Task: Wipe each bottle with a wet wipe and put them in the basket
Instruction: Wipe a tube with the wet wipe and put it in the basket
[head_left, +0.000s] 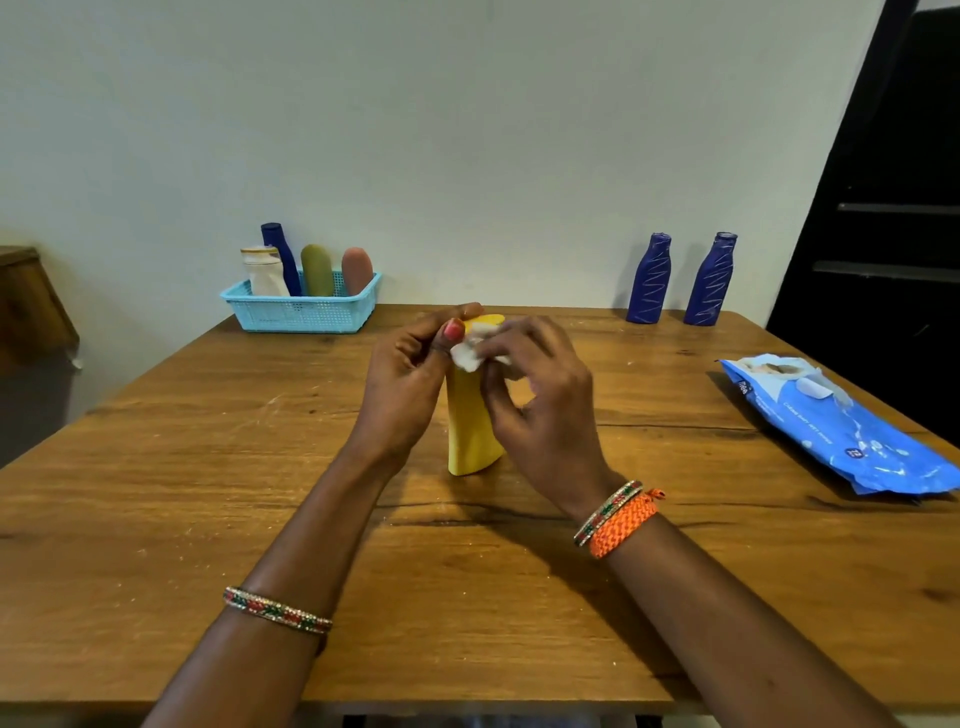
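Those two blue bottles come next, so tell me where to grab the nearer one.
Grip the left blue bottle round its wide lower body, coming from the front. It stands upright at the table's far edge, tapering toward the neck, with a gap to the right blue bottle.

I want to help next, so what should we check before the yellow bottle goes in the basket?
1. Tall yellow plastic bottle standing upright on the wooden table: ok.
2. Left hand holds its top: ok.
3. Right hand pinches the crumpled white wet wipe against the bottle: ok.
4. Whole bottle wiped: cannot tell.
5. Room in the light blue plastic basket, which already holds four bottles: cannot tell.
6. Two dark blue ridged bottles waiting at the table's far edge: ok.
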